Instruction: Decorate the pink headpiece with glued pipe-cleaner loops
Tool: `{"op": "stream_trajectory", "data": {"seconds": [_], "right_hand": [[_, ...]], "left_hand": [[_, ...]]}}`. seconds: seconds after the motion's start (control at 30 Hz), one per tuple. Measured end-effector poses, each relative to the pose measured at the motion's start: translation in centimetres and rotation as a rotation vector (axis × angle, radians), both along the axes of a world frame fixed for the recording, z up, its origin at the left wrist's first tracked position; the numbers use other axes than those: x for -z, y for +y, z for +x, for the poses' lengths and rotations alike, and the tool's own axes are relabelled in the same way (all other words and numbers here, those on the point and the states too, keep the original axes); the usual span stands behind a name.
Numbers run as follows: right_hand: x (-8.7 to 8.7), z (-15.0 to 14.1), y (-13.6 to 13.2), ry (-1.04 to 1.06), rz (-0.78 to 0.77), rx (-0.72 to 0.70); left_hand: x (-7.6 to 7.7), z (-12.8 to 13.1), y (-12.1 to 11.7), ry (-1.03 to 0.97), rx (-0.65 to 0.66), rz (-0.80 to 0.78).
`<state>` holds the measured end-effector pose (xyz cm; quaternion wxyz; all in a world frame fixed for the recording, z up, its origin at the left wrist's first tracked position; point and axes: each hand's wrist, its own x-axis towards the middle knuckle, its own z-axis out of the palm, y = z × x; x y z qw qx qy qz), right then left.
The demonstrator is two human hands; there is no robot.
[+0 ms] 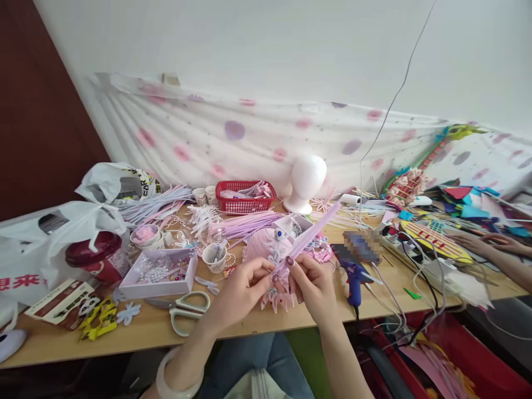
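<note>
My left hand (247, 291) and my right hand (313, 285) meet near the table's front edge, fingers pinched together. Between them is a bundle of pale pink pipe cleaners (312, 234), slanting up to the right. Just below my fingertips hangs a pink piece with pointed tips and small beads (279, 302); my fingers partly hide how it joins the bundle. Behind my left hand sits a rounded pink ribbed form (261, 245), with a blue-gemmed ornament (278, 235) beside it. Scissors with pale green handles (187, 310) lie left of my left wrist.
A white box of beads (155, 271) and a paper cup (215, 257) stand left. Behind are a red basket (245, 198), loose pipe cleaners (249, 224) and a white foam head (306, 180). A blue glue gun (354, 280) and cables lie right, near another person's hands (474, 244).
</note>
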<state>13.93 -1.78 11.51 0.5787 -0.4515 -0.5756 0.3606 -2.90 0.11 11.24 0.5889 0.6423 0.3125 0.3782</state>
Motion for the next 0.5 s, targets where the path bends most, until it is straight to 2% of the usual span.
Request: {"op": "stream_trajectory", "data": {"seconds": [0.07, 0.17, 0.27, 0.33, 0.4, 0.5], "right_hand": [[0.9, -0.4, -0.3, 0.057, 0.010, 0.007], [1.9, -0.3, -1.6, 0.022, 0.020, 0.031], [2.6, 0.1, -2.9, -0.043, -0.020, 0.056], [3.1, 0.9, -3.4, -0.072, -0.027, 0.135], [3.8, 2.3, -3.4, -0.104, 0.006, 0.279], [5.7, 5.2, -2.3, -0.129, 0.018, 0.521]], "left_hand": [[1.1, 0.1, -1.5, -0.037, -0.023, -0.046], [2.7, 0.1, -3.4, -0.056, -0.015, -0.131], [4.0, -0.2, -4.4, 0.029, 0.013, -0.112], [4.9, -0.6, -4.6, 0.079, 0.010, -0.108], [5.9, -1.0, -4.4, 0.072, -0.085, -0.153], [7.5, -1.3, -3.4, 0.035, -0.439, -0.115]]}}
